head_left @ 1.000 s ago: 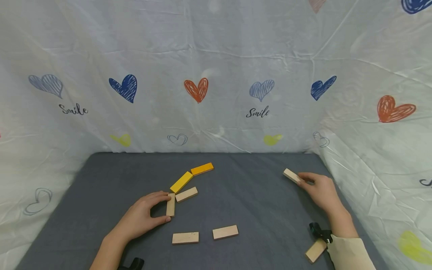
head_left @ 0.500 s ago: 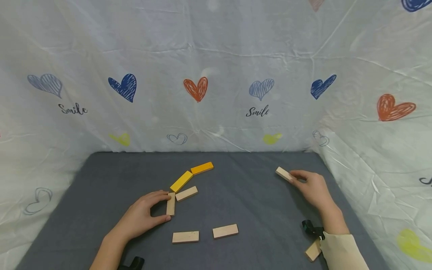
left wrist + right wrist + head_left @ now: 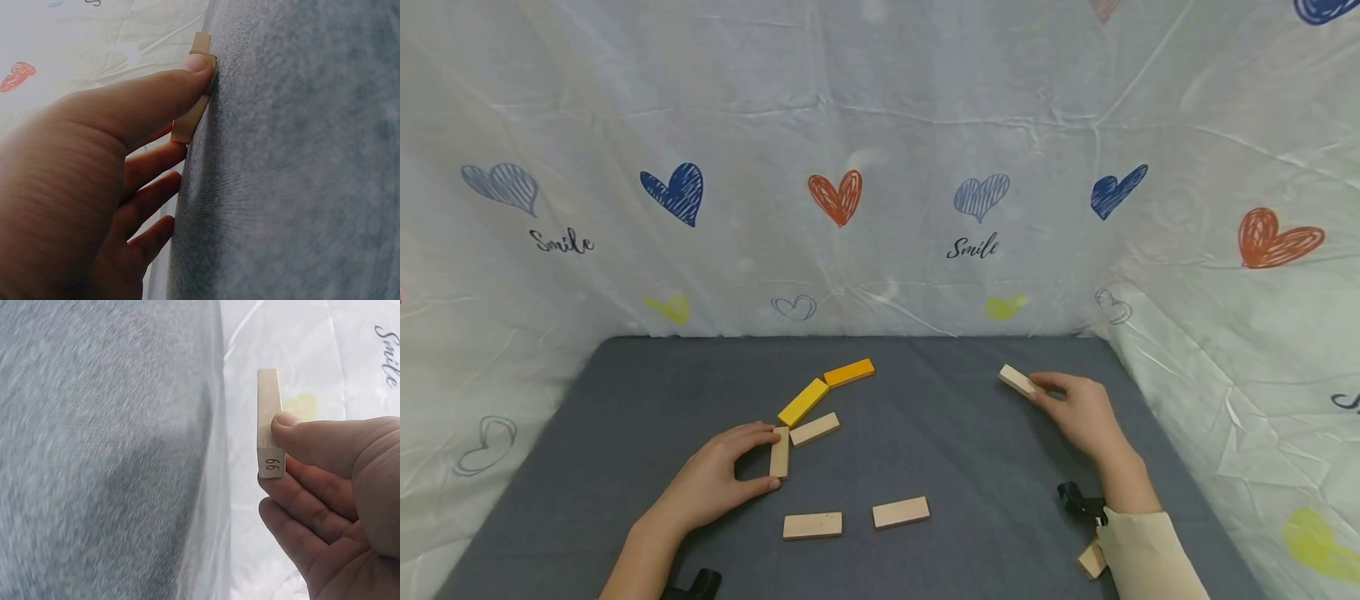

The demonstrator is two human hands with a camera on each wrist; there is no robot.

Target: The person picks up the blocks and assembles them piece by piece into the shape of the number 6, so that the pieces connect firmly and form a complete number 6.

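Note:
My left hand (image 3: 718,479) holds a plain wooden block (image 3: 780,454) on the cloth, thumb at its near end and fingers at its far end. Just right of that block's far end lies another plain block (image 3: 815,429), and a yellow block (image 3: 803,402) angles away behind. An orange block (image 3: 849,372) continues from the yellow one. Over the right part of the table, my right hand (image 3: 1078,412) pinches a plain wooden block (image 3: 1017,380) by one end. In the right wrist view, printed digits show on the end of this wooden block (image 3: 270,425), which is off the cloth.
Two plain blocks, a left one (image 3: 812,526) and a right one (image 3: 901,512), lie flat near the front. Another block (image 3: 1092,560) is partly hidden by the right sleeve (image 3: 1150,554). A white curtain with hearts (image 3: 880,250) borders the grey table (image 3: 955,433) behind.
My right hand has moved leftward with its wooden block, and the sleeve now covers more of the block beneath it. My left hand and the blocks around it have stayed put.

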